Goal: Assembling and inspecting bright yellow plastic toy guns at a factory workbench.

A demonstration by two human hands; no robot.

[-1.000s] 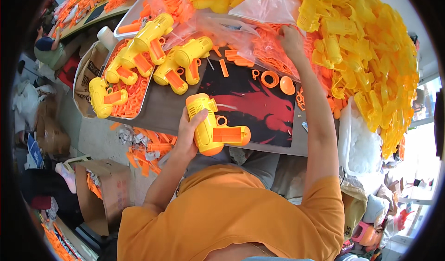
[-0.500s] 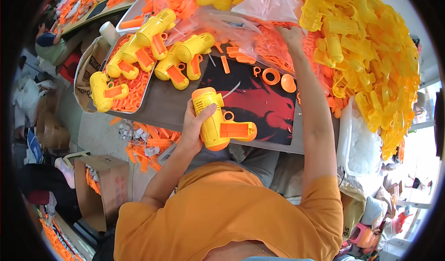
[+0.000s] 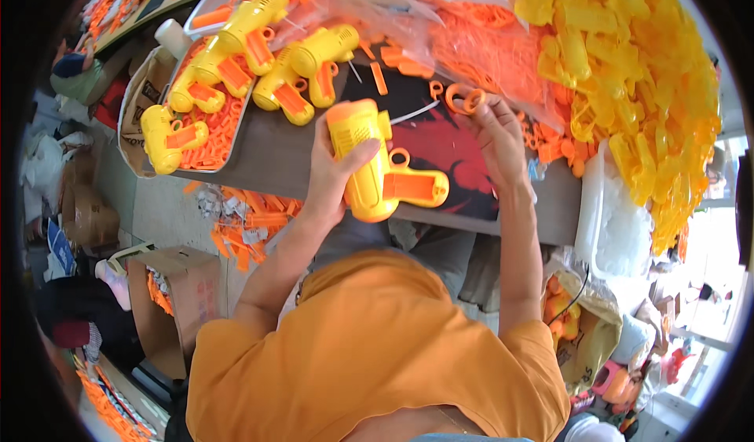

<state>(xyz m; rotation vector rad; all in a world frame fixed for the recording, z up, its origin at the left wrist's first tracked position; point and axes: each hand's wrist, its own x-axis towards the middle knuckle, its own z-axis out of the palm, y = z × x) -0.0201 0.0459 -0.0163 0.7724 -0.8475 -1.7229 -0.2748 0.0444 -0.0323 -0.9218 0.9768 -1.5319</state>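
Note:
My left hand [image 3: 334, 171] is wrapped round a yellow toy gun [image 3: 367, 155] with orange ends, an orange panel in its grip and a thin whitish tube coming out. At the right of the dark mat [image 3: 440, 147], the fingertips of my right hand [image 3: 501, 140] are closed on a small orange ring [image 3: 473, 100]. A larger orange ring [image 3: 451, 96] lies just beside it, partly overlapped. A small orange trigger-like piece [image 3: 436, 89] and an orange strip [image 3: 378, 78] lie farther left on the mat.
Several yellow toy guns [image 3: 322, 49] lie at the back left, some on a tray [image 3: 250, 100] of small orange parts. Bagged orange parts [image 3: 487, 53] lie at the back. A tall heap of yellow shells [image 3: 628, 73] rises at right, above a white bin [image 3: 589, 222].
My right hand has come back from the bagged orange parts to the mat and now pinches a small orange ring. My left hand has lifted the toy gun slightly away from me.

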